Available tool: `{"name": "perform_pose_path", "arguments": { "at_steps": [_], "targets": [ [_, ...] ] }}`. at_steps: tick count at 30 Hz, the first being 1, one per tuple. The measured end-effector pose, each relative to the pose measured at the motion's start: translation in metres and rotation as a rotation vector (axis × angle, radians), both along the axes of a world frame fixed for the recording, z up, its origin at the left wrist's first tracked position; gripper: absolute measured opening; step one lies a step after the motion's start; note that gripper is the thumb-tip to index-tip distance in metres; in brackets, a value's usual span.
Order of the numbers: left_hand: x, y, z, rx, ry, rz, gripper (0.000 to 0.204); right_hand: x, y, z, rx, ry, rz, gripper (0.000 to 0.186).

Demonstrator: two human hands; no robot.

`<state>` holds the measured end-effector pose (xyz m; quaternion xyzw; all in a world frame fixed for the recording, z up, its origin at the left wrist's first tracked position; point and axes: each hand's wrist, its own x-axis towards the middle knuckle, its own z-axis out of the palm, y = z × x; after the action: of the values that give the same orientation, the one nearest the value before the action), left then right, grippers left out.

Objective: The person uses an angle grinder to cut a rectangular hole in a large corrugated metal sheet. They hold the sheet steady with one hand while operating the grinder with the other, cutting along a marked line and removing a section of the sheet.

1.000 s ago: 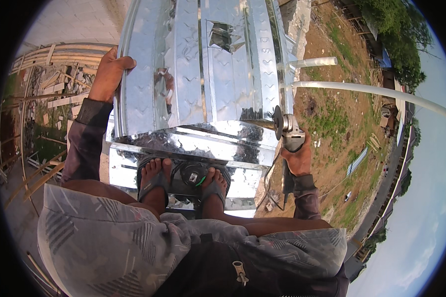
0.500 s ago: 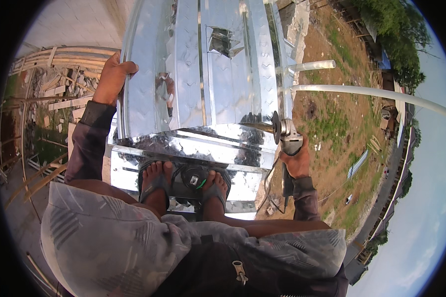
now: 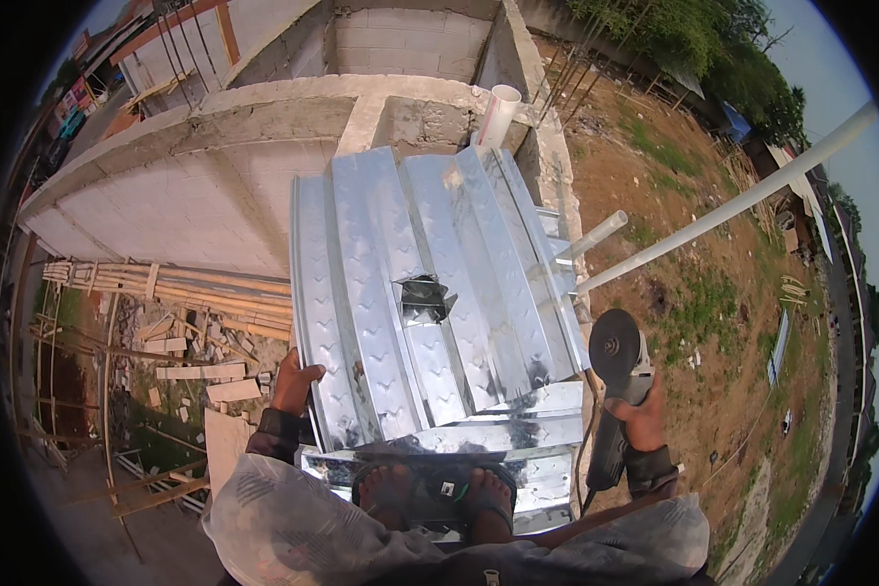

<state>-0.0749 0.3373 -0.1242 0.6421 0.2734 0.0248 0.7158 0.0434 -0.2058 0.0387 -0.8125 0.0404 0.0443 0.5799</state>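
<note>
A ribbed, shiny metal roofing sheet lies in front of my feet, with a ragged square hole cut near its middle. My left hand grips the sheet by its left edge, thumb on top and the other fingers partly hidden beneath. Off the sheet's right near corner, my right hand is wrapped round an angle grinder. Its dark round disc faces up beside the sheet, apart from it or just at its edge; I cannot tell which. I cannot tell whether the disc spins.
More metal sheeting lies under my sandalled feet. White pipes stick out at the right, one long and slanting. Beyond stand block walls. Bamboo poles and rubble are below left; the ground drops away right. A cord trails from the grinder.
My view has shifted, so more walls and the sheet's far end show. The grinder has come away from the sheet's near right corner, its disc turned flat to view. My left hand still holds the sheet.
</note>
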Motion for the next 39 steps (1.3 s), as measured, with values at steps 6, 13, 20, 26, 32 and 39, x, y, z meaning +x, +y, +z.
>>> {"name": "perform_pose_path", "arguments": {
  "at_steps": [6, 13, 20, 26, 32, 39],
  "targets": [
    [0.026, 0.02, 0.047, 1.252, 0.476, -0.45, 0.039, 0.012, 0.007, 0.007, 0.273, 0.052, -0.068, 0.059],
    [0.074, -0.164, 0.125, -0.044, -0.174, -0.925, 0.036, 0.009, 0.059, 0.023, 0.602, 0.073, -0.168, 0.051],
    [0.021, -0.256, 0.093, -0.184, -0.201, -1.16, 0.06, -0.007, 0.092, 0.009, 0.616, -0.064, -0.206, 0.051],
    [0.019, -0.27, 0.093, -0.606, 0.177, -1.007, 0.038, -0.027, 0.07, -0.008, 0.539, -0.065, -0.369, 0.051],
    [0.012, -0.281, 0.079, -0.659, 0.229, -1.041, 0.029, -0.046, 0.054, -0.024, 0.581, -0.085, -0.539, 0.054],
    [-0.005, -0.295, 0.049, -0.953, 0.395, -1.101, 0.029, -0.065, 0.052, -0.033, 0.504, -0.093, -0.565, 0.05]
  ]
}}
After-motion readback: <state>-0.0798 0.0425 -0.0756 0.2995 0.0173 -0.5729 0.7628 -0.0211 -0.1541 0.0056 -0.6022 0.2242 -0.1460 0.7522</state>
